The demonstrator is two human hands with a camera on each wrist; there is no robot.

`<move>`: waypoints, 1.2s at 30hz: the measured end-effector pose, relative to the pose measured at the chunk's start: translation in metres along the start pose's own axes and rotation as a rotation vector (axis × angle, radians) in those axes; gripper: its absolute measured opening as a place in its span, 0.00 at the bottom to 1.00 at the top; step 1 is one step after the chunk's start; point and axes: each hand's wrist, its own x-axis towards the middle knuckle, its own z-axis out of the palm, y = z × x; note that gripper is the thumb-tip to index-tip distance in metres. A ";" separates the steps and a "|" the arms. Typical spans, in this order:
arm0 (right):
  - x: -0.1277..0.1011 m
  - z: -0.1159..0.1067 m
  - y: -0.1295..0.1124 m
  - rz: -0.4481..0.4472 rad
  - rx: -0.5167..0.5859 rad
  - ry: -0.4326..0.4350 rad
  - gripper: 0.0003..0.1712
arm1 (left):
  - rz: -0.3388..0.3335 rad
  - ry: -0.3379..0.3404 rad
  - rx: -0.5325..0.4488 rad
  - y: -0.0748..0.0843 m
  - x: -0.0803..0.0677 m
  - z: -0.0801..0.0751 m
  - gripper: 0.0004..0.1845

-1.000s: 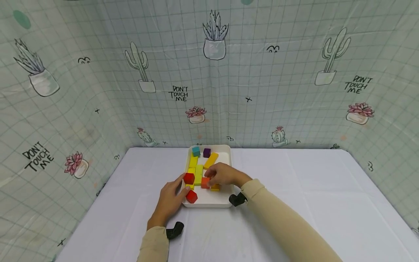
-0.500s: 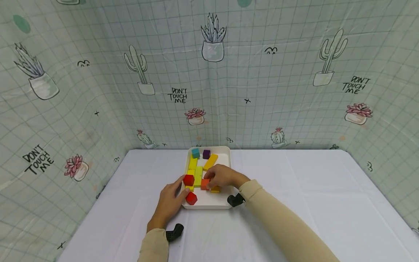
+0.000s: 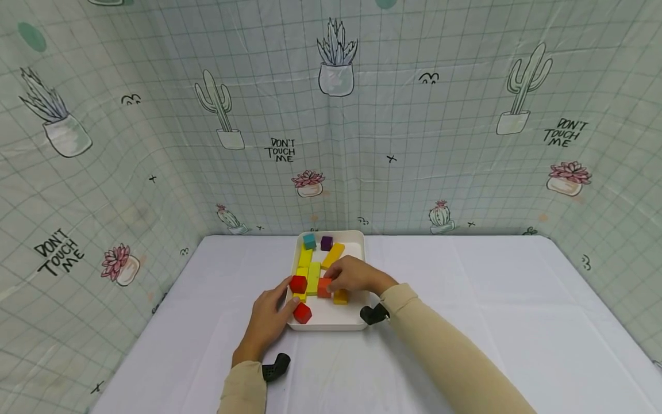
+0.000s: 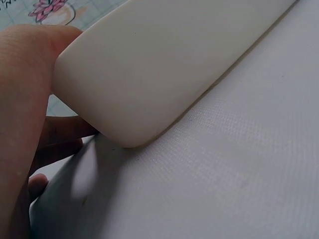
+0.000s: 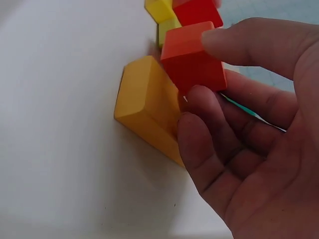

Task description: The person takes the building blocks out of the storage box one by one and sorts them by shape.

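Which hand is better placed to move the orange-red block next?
Right, probably: the right hand pinches the orange-red block, while the left hand holds the white tray at its left edge.

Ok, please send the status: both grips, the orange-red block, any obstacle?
Right grip: pinching orange-red block, lift unclear. Left grip: holding left edge of tray. Possibly in the way: amber block, close beside right grip.

Amber block [image 5: 142,99] partly hidden behind right fingers [image 5: 197,139], tray [image 4: 149,69] cropped at left wrist view's top
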 end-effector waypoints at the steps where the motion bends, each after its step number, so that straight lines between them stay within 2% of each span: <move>1: 0.000 0.000 0.001 0.000 0.015 0.005 0.15 | 0.002 0.001 0.002 0.000 0.000 0.000 0.33; 17: -0.015 -0.011 0.010 -0.023 0.341 0.076 0.19 | -0.001 -0.002 0.004 0.001 0.001 0.000 0.33; 29: -0.027 -0.011 0.006 -0.032 0.434 0.187 0.19 | -0.013 -0.002 0.009 0.001 0.002 0.000 0.33; 36: -0.031 -0.011 0.007 -0.005 0.524 0.217 0.20 | -0.015 -0.001 0.014 0.003 0.000 0.001 0.33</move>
